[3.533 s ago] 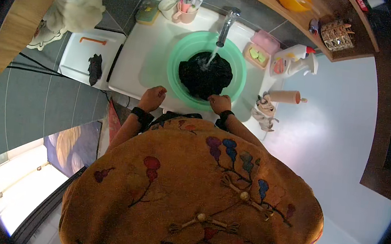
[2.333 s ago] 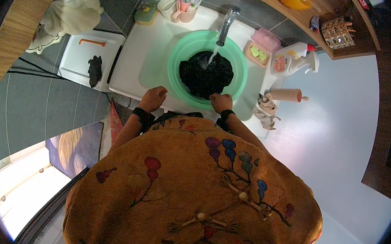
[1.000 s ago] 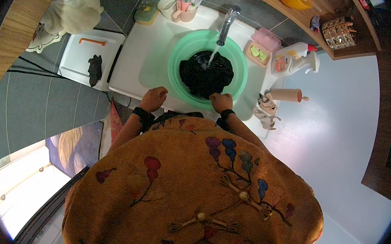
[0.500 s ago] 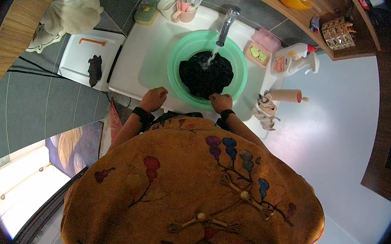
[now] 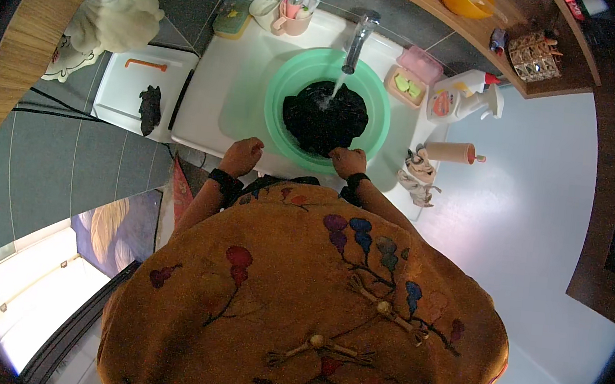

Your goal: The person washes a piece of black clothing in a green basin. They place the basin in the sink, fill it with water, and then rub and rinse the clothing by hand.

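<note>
A round green basin (image 5: 275, 126) sits in the white sink (image 5: 207, 119). Bunched black cloth (image 5: 325, 123) lies wet inside it, under water running from the chrome faucet (image 5: 357, 41). My right hand (image 5: 347, 163) is closed over the basin's near rim, its fingertips close to the cloth's edge. Whether they also pinch the cloth, I cannot tell. Left of the basin, my left hand (image 5: 241, 157) rests with curled fingers at the sink's front edge, apart from the basin. Nothing shows in it.
A pink cup (image 5: 292, 25) with toiletries and a yellow-green box (image 5: 231, 19) stand behind. At the right are an open pink soap box (image 5: 406, 87), a spray bottle (image 5: 461, 96) and a pinkish cylinder (image 5: 450, 152). A white tray (image 5: 121, 92) holds a dark crumpled item.
My hands keep their places, and water still runs onto the black cloth. The view has shifted very slightly.
</note>
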`<state>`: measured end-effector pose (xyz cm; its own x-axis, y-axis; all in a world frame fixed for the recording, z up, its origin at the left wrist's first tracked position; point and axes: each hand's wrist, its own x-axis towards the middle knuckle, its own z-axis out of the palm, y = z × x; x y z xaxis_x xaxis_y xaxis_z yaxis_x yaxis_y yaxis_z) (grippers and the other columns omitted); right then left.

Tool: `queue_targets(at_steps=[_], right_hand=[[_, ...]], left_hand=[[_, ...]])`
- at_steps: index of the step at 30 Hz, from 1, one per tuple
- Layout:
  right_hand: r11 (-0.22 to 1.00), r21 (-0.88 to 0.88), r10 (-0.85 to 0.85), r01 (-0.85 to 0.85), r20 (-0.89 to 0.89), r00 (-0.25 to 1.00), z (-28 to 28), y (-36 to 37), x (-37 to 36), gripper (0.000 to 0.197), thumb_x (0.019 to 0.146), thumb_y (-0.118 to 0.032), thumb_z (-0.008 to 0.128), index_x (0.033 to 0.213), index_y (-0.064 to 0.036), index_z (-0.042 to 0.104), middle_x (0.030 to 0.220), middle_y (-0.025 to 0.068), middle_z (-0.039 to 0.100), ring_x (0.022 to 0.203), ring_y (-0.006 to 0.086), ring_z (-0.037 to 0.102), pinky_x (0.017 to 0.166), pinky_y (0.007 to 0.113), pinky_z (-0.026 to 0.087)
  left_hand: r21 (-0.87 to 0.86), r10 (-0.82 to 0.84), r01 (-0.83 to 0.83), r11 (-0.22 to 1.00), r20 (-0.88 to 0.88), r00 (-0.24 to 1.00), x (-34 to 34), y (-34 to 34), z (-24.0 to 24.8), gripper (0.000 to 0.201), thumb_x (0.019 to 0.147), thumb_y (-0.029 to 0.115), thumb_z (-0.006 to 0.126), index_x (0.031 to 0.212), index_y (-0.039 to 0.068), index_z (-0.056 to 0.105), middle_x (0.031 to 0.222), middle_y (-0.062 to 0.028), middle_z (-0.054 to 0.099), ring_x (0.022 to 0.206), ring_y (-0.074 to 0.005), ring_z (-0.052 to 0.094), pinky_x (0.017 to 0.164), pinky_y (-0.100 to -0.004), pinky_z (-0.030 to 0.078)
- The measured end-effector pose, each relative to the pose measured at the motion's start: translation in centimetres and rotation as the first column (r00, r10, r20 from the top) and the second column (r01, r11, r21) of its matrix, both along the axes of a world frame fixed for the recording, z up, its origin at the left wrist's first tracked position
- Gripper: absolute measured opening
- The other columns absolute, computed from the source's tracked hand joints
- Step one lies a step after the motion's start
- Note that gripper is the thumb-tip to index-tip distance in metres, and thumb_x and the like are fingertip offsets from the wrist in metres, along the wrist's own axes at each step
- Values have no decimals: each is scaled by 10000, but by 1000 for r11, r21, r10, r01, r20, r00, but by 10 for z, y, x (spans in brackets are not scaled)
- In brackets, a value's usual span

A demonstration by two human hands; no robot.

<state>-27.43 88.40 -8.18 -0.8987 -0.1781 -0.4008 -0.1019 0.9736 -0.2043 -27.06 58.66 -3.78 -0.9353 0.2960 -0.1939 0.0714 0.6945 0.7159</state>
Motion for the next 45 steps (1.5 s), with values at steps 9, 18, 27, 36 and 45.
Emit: queue_targets(at_steps=[9,18,27,36,45], right_hand=[[999,-44,1,-3,-45,999,5,-1,-1,256,760,-255,374,794,-162,610,783,94,609,757,264,568,767,394,360],[1000,2,11,-11,-6,1000,0,0,-4,222,735,-227,391,765,-167,603,775,84,609,752,251,570,759,390,360],[1000,-16,-4,4,-8,1000,-8,1,-4,260,798,-323,375,837,-206,604,793,29,615,766,226,565,811,384,333],[999,43,17,-18,25,1000,-11,2,-6,267,803,-328,366,831,-204,601,817,18,614,768,217,568,788,386,346],[997,67,45,-48,39,998,-13,2,-8,258,802,-311,363,840,-214,599,824,7,614,774,205,569,792,377,348]], left_hand=[[-23,-9,9,1000,16,1000,0,-1,-1,212,759,159,437,870,7,537,815,-174,582,778,-327,553,694,-390,432],[-17,-12,14,1000,107,994,-3,-3,5,231,788,199,449,898,11,526,879,-179,558,837,-340,532,739,-390,422],[-12,4,-3,1000,13,1000,-1,-2,1,185,747,151,472,856,16,536,792,-170,580,753,-324,556,661,-391,438],[-53,3,0,999,43,999,-1,-2,2,186,746,161,474,858,24,532,779,-155,578,748,-321,550,662,-397,432],[-68,3,1,998,66,998,1,-1,6,190,760,168,457,872,32,528,823,-152,578,791,-317,544,692,-400,428]])
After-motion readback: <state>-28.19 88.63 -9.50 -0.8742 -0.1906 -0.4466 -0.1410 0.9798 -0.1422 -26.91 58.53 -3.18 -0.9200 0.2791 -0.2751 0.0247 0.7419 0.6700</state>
